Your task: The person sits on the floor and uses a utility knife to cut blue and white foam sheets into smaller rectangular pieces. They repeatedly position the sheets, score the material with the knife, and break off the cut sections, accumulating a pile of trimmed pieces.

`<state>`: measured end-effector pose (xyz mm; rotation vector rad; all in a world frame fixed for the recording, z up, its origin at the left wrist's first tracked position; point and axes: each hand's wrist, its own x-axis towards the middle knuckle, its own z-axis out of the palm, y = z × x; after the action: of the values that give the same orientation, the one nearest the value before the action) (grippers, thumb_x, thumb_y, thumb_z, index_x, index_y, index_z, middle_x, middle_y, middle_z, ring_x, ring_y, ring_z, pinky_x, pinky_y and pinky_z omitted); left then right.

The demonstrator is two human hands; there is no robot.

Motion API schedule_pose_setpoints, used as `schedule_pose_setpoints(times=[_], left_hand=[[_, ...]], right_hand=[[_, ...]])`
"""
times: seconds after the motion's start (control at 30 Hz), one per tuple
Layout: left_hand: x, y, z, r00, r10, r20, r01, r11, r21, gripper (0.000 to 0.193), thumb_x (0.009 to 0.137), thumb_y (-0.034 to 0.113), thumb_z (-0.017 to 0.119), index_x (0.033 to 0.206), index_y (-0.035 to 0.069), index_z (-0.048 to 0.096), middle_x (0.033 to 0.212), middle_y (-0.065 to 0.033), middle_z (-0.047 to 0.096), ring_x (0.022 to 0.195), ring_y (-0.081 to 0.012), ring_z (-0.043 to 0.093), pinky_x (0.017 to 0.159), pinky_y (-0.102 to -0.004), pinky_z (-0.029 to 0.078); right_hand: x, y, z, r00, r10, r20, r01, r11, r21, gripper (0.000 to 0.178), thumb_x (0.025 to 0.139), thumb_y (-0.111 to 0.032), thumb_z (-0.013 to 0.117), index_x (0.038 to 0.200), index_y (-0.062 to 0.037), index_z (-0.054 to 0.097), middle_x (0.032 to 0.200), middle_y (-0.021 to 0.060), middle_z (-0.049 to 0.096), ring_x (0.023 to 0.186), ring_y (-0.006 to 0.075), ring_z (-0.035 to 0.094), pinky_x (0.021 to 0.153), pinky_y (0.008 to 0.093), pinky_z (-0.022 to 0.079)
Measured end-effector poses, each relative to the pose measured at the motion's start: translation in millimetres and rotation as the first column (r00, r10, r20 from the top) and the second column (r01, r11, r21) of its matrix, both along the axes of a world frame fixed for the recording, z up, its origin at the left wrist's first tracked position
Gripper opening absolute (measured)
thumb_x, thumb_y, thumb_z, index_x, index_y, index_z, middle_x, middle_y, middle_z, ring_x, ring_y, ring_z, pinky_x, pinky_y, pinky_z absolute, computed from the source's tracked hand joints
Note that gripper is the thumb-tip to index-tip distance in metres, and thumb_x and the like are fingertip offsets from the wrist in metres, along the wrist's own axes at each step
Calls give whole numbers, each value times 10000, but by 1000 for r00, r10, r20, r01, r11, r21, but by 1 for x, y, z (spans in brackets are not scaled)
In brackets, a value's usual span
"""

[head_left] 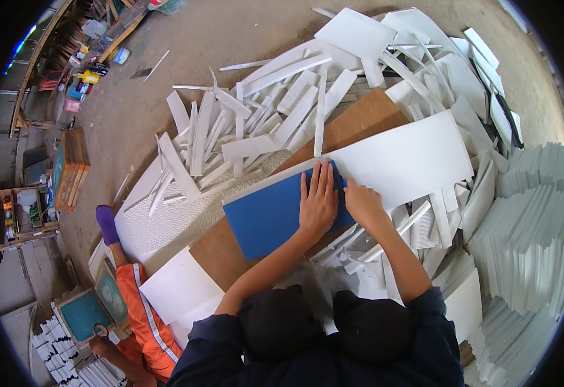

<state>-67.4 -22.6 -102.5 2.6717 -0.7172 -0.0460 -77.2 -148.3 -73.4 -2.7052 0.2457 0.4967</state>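
A blue rectangular board (259, 222) lies over a long white foam-like sheet (404, 151), whose right part sticks out past it. My left hand (319, 205) rests flat on the blue board near its right end, fingers stretched toward the far edge. Close beside it, my right hand (364, 203) is closed at the board's right edge, over the white sheet. What its fingers hold is hidden from view. Beneath the sheet runs a brown wooden board (221, 251), slanting from lower left to upper right.
White offcut strips (243, 122) are heaped beyond the boards. Stacked white sheets (520, 226) stand at the right. At lower left, another person's orange-clad leg (143, 309) and hand (105, 345) are near green-faced frames (85, 315). A loose white piece (180, 284) lies nearby.
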Motion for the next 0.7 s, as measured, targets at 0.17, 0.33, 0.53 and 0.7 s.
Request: schedule_pose_setpoints(times=[0.17, 0.33, 0.53, 0.7], left_hand=[[2, 1, 2, 1000, -10, 13, 10, 1000, -14, 564, 853, 148, 420, 1362, -8, 234, 1439, -133, 209, 1349, -256, 159, 1077, -472, 92], [-1, -1, 2, 1000, -15, -5, 15, 1000, -13, 551, 855, 141, 412, 1358, -8, 246, 1438, -144, 207, 1347, -261, 166, 1075, -479, 90], [-1, 1, -3, 1000, -11, 9, 12, 1000, -26, 570, 842, 141, 433, 1357, -11, 244, 1437, -141, 211, 1347, -260, 165, 1074, -481, 89], [0, -1, -2, 1000, -2, -13, 2, 1000, -18, 576, 847, 150, 434, 1361, -13, 229, 1433, -143, 214, 1349, -262, 157, 1074, -484, 88]], right_hand=[[33, 3, 10, 989, 0, 149, 5, 999, -33, 181, 888, -212, 428, 899, -40, 484, 718, 176, 629, 711, 351, 637, 619, 435, 509], [44, 8, -13, 988, 31, 154, -25, 999, -37, 172, 870, -193, 441, 890, -29, 490, 771, 184, 631, 734, 350, 636, 617, 433, 510], [21, 1, -4, 1000, -2, -8, 3, 998, 70, 214, 895, -225, 406, 931, -30, 487, 793, 211, 624, 764, 389, 616, 681, 490, 482], [0, -1, 3, 999, 36, -1, -36, 999, -8, 184, 888, -196, 418, 902, -25, 486, 746, 182, 632, 722, 361, 634, 636, 449, 503]])
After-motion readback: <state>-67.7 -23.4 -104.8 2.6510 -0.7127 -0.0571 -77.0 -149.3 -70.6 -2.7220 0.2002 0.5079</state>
